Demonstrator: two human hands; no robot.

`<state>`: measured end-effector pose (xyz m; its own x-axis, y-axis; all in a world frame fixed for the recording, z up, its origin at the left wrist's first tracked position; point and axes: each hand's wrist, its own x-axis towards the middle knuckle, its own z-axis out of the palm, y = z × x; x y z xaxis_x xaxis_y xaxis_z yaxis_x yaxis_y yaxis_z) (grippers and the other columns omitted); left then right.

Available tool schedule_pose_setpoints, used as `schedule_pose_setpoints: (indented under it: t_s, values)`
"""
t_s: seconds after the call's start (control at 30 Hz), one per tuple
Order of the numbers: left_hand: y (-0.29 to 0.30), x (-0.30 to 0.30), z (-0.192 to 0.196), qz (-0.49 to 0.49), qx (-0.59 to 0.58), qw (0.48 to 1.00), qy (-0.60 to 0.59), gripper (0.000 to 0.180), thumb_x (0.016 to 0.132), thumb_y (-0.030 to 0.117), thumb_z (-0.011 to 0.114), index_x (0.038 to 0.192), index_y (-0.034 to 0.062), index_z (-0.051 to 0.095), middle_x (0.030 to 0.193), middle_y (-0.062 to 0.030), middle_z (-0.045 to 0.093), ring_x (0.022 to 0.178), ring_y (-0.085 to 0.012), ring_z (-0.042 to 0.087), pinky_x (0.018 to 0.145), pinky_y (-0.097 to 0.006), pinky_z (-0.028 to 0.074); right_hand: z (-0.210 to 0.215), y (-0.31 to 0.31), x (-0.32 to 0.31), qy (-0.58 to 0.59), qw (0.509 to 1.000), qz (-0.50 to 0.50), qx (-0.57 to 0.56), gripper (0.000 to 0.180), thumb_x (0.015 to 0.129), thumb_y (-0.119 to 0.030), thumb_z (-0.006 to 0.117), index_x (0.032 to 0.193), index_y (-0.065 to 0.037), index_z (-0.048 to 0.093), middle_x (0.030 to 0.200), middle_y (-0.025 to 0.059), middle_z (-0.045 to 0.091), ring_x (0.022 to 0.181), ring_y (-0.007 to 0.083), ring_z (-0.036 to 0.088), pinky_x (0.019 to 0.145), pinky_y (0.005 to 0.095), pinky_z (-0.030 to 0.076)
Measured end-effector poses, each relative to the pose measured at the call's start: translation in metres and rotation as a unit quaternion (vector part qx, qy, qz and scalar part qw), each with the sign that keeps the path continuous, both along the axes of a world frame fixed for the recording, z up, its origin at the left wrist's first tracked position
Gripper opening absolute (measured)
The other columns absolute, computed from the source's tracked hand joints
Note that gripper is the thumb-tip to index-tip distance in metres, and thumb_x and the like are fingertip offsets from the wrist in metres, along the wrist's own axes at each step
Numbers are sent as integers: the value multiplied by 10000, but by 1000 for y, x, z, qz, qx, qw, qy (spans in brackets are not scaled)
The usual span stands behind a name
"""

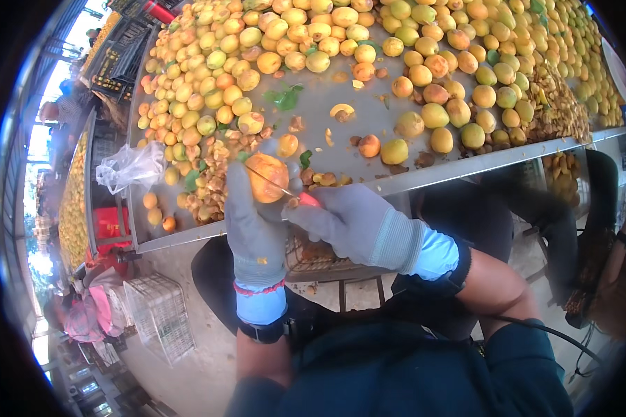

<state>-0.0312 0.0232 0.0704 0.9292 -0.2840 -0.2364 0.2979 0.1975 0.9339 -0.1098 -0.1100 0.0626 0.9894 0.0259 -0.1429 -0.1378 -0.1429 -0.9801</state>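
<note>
1. You're standing at a long metal surface [341,104] in what looks like an open-air sorting spot, and it's carrying a huge heap of yellow and orange fruit [313,35]. Cut halves and pits [212,184] are lying along the near edge, and a clear plastic bag [131,167] is sitting at the left corner.

2. Your left hand [254,222], in a grey glove, is curled around one orange fruit [266,177], holding it up just over the surface's near edge. Fingers are wrapped snug against it, not spread.

3. Your right hand [351,219], also gloved, is closed on a small knife [295,194] with a reddish handle. The thin blade is lying across the face of the fruit, touching it.

4. My read: you're in the middle of slicing this fruit open, probably running the cut around the pit. It isn't split yet as far as I can tell.

5. The next bit is calling for a steady grip on the left while the blade is working round, keeping the edge off your left thumb, since it's sitting right beside the cut.

6. A wire basket [309,254] is hanging below the edge, just under your hands. Someone else is working off to the lower left, well apart from you.
</note>
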Motion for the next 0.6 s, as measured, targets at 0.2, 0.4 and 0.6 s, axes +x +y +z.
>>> schedule_pose_setpoints:
  t_s: [0.2,0.4,0.6]
  values:
    - [10,7,-15,-15,-19,1000,14,649,994,558,333,1242,-9,527,1027,-114,628,930,-216,624,770,-327,523,-15,4,9,0,997,1,-74,457,939,-416,537,919,30,632,769,244,616,781,419,611,696,462,475]
    - [10,-1,-1,-47,247,934,-254,634,994,535,356,1269,-14,514,1102,-141,625,972,-227,618,832,-330,522,-4,7,6,96,993,5,70,459,940,-419,527,909,26,637,797,245,630,798,415,618,704,465,475]
    - [-1,-1,-4,-2,-50,999,19,621,1003,517,327,1300,-6,480,1081,-165,624,973,-252,606,903,-388,489,-25,13,18,-30,994,-16,-106,443,934,-403,551,947,31,635,704,216,614,661,351,624,637,414,490]
